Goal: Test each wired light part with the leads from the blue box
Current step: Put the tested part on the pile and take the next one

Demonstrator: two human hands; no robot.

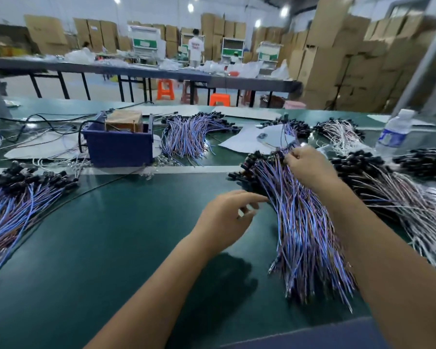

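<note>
Green worktop (136,235), frame centre: my right hand (310,167) pinched the wire bundle (302,222), left hand (227,215) loosely spread; tangled leads risked dragging neighbours.

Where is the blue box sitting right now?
In the head view the blue box stands on the green table, left of centre and beyond both hands, with a bundle of purple-wired parts just to its right.

blue box (118,147): matt plastic | bench mat (111,235): smooth green | bottle (394,133): clear plastic
</note>
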